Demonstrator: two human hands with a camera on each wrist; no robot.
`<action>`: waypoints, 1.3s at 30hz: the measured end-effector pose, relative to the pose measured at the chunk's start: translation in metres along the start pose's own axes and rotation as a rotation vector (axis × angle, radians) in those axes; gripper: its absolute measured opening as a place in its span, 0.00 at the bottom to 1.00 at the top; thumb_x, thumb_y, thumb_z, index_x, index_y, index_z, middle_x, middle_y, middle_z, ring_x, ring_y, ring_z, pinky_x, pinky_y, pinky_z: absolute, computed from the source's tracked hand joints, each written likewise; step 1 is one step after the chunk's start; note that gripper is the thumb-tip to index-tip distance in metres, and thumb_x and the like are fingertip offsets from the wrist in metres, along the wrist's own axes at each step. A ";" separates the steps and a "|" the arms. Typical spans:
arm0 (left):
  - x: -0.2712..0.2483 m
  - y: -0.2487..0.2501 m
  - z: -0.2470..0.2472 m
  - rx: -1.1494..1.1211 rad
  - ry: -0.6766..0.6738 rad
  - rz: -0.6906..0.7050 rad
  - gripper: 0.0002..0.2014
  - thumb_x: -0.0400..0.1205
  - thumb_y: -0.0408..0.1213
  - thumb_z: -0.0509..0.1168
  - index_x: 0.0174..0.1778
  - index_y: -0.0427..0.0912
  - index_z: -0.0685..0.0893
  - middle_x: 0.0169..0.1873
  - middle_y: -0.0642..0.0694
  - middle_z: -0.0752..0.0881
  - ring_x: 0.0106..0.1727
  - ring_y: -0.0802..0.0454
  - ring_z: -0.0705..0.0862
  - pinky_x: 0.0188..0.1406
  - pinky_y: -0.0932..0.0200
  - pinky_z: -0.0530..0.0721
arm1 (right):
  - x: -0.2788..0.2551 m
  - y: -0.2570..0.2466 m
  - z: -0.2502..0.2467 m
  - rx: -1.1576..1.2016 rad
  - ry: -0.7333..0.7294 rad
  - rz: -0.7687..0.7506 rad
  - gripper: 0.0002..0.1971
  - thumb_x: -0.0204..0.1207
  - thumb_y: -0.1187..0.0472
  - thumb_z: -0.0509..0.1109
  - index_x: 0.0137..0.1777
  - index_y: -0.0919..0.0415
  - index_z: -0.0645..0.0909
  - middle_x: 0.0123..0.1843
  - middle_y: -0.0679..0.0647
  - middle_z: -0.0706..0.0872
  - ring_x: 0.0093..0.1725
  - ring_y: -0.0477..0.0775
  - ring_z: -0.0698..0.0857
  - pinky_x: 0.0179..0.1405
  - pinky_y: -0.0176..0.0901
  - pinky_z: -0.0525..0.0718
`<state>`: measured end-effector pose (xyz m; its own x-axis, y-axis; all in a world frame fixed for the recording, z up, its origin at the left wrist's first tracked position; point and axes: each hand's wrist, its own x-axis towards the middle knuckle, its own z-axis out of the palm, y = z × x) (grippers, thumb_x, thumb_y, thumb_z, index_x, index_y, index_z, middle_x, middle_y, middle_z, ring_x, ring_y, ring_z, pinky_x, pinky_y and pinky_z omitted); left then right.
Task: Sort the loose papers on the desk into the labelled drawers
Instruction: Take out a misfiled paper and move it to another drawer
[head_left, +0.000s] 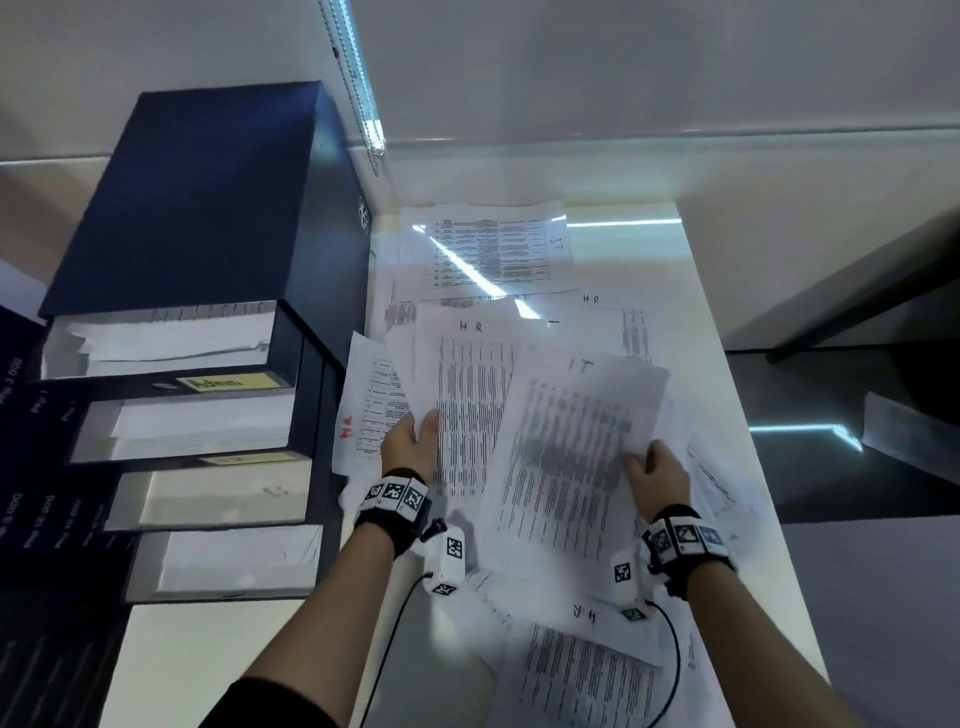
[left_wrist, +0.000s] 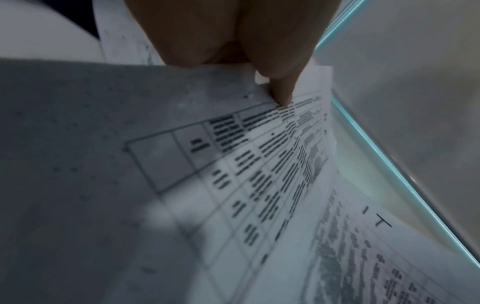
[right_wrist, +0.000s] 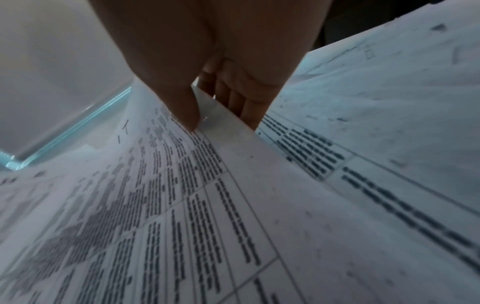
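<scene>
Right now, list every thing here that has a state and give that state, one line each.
Left hand: pinches the HR sheet.
HR sheet: lifted at its near edge.
Right hand: pinches the IT sheet.
IT sheet: raised off the pile.
Loose papers: scattered, overlapping on the desk.
Drawers: all four pulled open, paper inside.
Top drawer label: yellow, blurred, reads roughly Admin.
</scene>
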<state>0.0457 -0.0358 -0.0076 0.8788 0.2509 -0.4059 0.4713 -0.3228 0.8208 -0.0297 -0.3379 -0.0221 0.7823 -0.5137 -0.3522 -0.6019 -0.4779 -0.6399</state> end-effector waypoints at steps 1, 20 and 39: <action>0.000 0.004 -0.003 0.008 -0.022 0.002 0.10 0.85 0.46 0.64 0.49 0.41 0.81 0.36 0.49 0.82 0.38 0.55 0.78 0.47 0.61 0.76 | 0.001 -0.001 -0.001 0.026 -0.010 0.013 0.12 0.81 0.61 0.69 0.39 0.61 0.71 0.32 0.52 0.77 0.31 0.53 0.74 0.27 0.41 0.68; -0.070 0.074 -0.212 -0.136 -0.127 0.396 0.22 0.85 0.31 0.62 0.75 0.50 0.71 0.64 0.48 0.84 0.60 0.51 0.86 0.57 0.48 0.87 | -0.084 -0.159 -0.049 0.735 0.219 -0.247 0.09 0.74 0.62 0.66 0.51 0.63 0.84 0.37 0.53 0.81 0.35 0.48 0.78 0.36 0.38 0.76; -0.111 -0.061 -0.413 -0.312 -0.034 0.051 0.20 0.83 0.19 0.61 0.71 0.35 0.78 0.55 0.38 0.88 0.39 0.61 0.90 0.38 0.69 0.87 | -0.278 -0.217 0.146 0.537 -0.810 -0.229 0.12 0.81 0.69 0.68 0.63 0.69 0.82 0.54 0.62 0.90 0.41 0.45 0.90 0.35 0.29 0.84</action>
<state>-0.1114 0.3332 0.1530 0.9051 0.2095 -0.3699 0.3855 -0.0377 0.9219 -0.0933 0.0123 0.1147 0.8642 0.2870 -0.4132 -0.4269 -0.0162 -0.9041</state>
